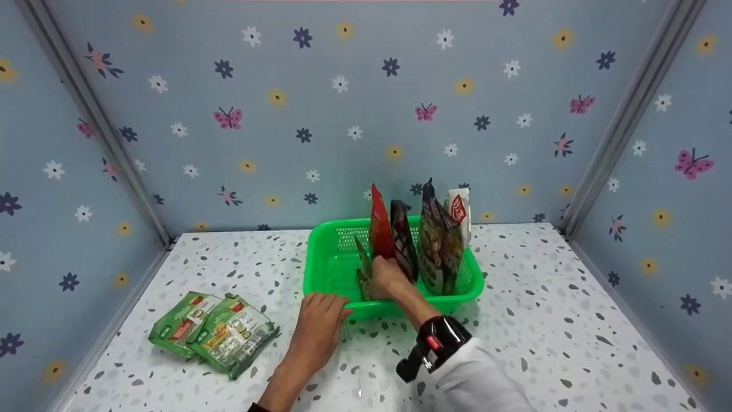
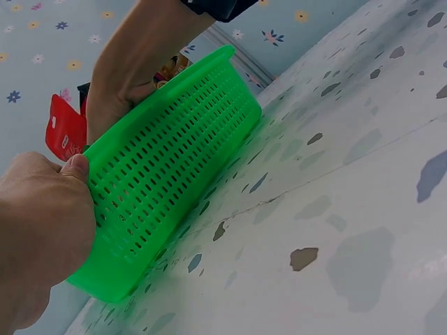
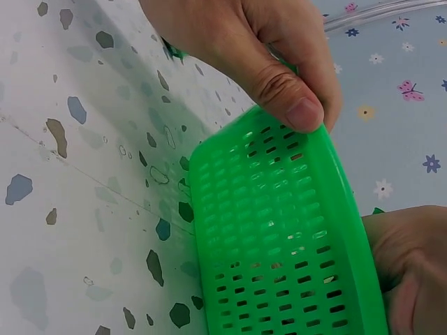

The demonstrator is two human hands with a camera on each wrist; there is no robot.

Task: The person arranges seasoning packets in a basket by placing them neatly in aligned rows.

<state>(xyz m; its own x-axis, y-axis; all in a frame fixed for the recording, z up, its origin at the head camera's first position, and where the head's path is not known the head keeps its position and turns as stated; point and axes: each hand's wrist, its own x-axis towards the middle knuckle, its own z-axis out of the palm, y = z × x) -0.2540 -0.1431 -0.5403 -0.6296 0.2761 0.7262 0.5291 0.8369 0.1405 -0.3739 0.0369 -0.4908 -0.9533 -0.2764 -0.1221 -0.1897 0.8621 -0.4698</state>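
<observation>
My left hand (image 1: pixel 320 320) pinches the near rim of a green basket (image 1: pixel 372 310) by the counter's (image 1: pixel 543 343) back edge; my right hand (image 1: pixel 394 277) reaches inside.

Both wrist views show the slotted near wall (image 2: pixel 167 167), my left thumb (image 2: pixel 77 166) outside it. In the head view my right hand blocks the foot of a red bag (image 1: pixel 379 229), beside a small green packet (image 1: pixel 364 274); its fingertips are hidden, so I cannot tell their grip. Two dark bags (image 1: pixel 440 246) and a white bag (image 1: pixel 466 214) stand rightward; two loose packets (image 1: pixel 231 335) overlap near the counter's left edge.
</observation>
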